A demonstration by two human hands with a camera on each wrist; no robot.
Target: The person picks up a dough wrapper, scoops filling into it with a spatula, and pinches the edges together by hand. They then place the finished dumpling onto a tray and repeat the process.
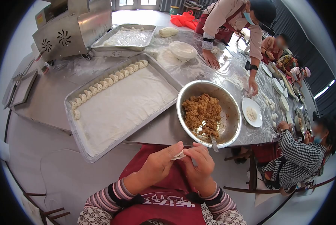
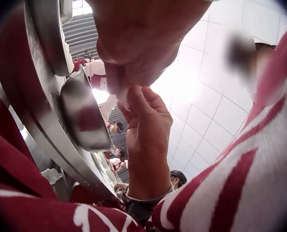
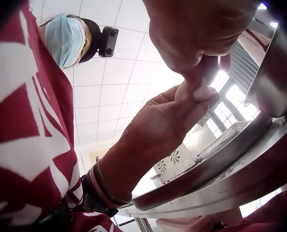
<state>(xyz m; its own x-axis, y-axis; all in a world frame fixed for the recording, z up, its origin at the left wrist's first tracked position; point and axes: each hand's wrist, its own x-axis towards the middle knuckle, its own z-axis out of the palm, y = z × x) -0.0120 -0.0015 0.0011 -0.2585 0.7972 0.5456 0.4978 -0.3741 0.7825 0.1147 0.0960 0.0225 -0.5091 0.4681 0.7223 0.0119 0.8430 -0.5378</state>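
Observation:
In front of the apron, both hands meet over a small white dumpling (image 1: 179, 155). My left hand (image 1: 158, 163) pinches one side of it with thumb and fingers. On the other side my right hand (image 1: 201, 165) pinches its edge. A pale bit of the dumpling (image 3: 201, 92) shows between the fingertips in the right wrist view; the rest is hidden by fingers. Just beyond the hands, a steel bowl (image 1: 231, 118) holds brown minced filling (image 1: 201, 111), with a spoon handle (image 1: 214, 144) sticking out over the near rim.
Left of the bowl lies a lined metal tray (image 1: 126, 112) with a row of dumplings (image 1: 104, 84) along its far side. A second tray (image 1: 151, 35) and a steel machine (image 1: 66, 33) stand behind. Across the table a person (image 1: 228, 22) works near a white plate (image 1: 252, 112).

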